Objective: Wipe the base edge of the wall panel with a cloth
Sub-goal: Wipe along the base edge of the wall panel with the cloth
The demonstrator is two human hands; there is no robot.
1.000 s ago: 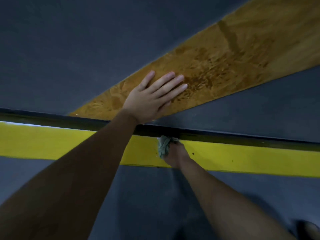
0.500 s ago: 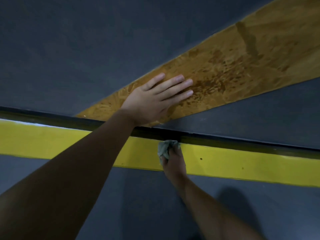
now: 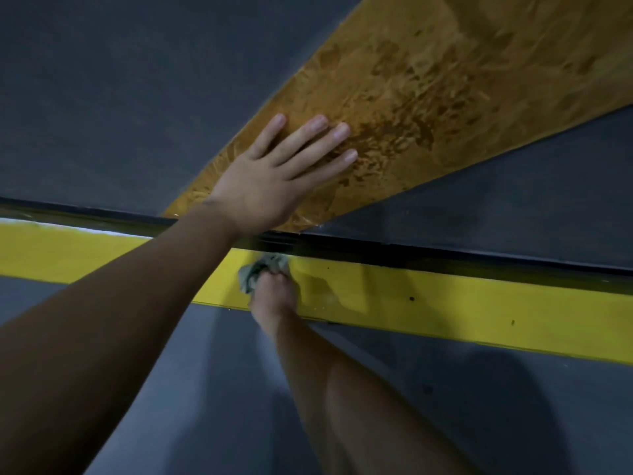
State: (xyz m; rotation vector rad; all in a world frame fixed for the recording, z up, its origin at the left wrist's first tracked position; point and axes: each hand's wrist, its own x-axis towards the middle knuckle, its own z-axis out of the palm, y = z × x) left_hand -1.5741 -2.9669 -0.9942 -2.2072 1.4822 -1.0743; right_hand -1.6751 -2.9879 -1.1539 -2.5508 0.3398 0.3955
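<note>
The dark grey wall panel [image 3: 137, 97] carries a slanted ochre, wood-patterned band [image 3: 428, 80]. Its black base edge [image 3: 428, 250] runs across the frame just above a yellow floor stripe [image 3: 445, 303]. My left hand [image 3: 277, 176] lies flat on the ochre band with straight, spread fingers. Lower down, my right hand [image 3: 274, 296] grips a crumpled grey-green cloth [image 3: 262, 270] and presses it against the base edge, over the yellow stripe. Part of the cloth is hidden inside the fist.
Dark grey floor [image 3: 479, 406] lies in front of the stripe, with my shadow on it. A faint wet patch [image 3: 325, 289] shows on the stripe to the right of the cloth. A few dark specks [image 3: 411, 298] dot the yellow paint.
The right hand with the cloth has shifted left along the base edge relative to the left hand. The left hand stays flat on the ochre band, and the view has closed in slightly.
</note>
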